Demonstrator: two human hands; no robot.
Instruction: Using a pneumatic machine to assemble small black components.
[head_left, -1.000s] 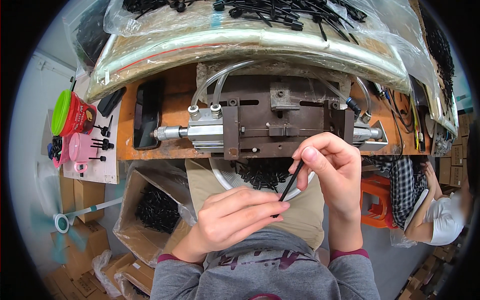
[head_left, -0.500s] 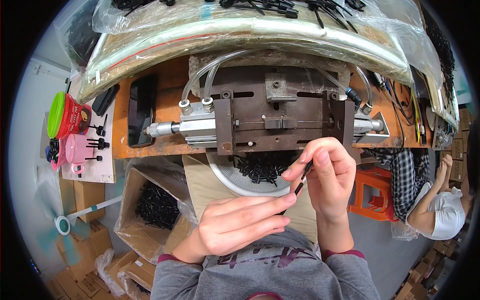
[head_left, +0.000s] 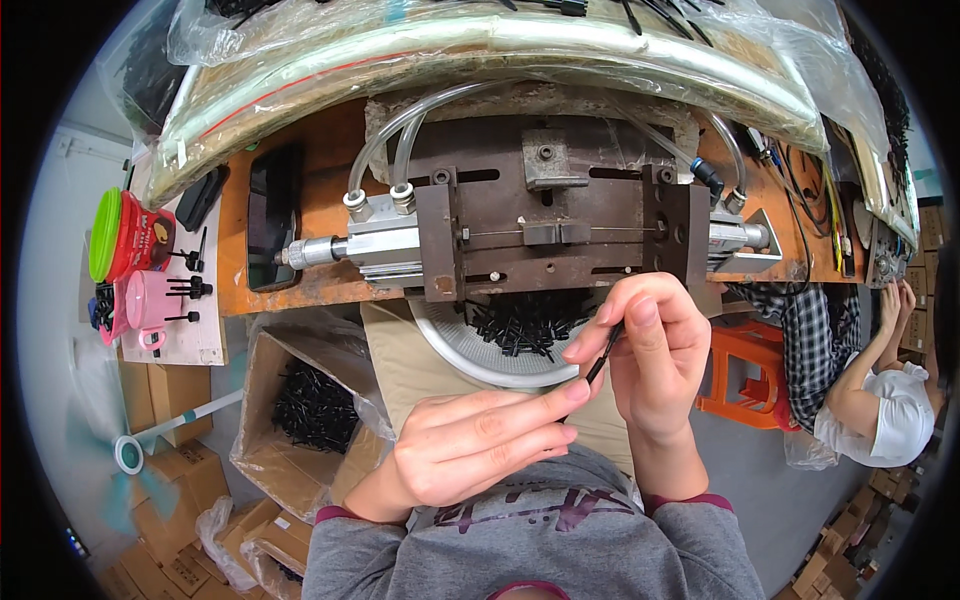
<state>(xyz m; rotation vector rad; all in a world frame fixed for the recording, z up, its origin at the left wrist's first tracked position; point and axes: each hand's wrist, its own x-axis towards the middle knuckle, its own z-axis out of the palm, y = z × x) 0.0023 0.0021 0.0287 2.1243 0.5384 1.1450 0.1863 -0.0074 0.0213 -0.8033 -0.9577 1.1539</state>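
Orange bench (head_left: 325,190), beyond the fingers. Right hand (head_left: 655,355): thumb and fingers pinch the upper end of a black rod (head_left: 598,366). Left hand (head_left: 455,445): fingers closed about its lower end — thumb hidden. Rod slanting between the two hands. Just beyond the fingertips, a white basin (head_left: 441,346) of black parts (head_left: 520,325); left of the fingers, a box (head_left: 262,395). Farther beyond them, a brown fixture (head_left: 490,210) — with a phone (head_left: 272,215) to their far left. Right of the fingers, well apart: an orange stool (head_left: 742,365), then a seated person (head_left: 855,410).
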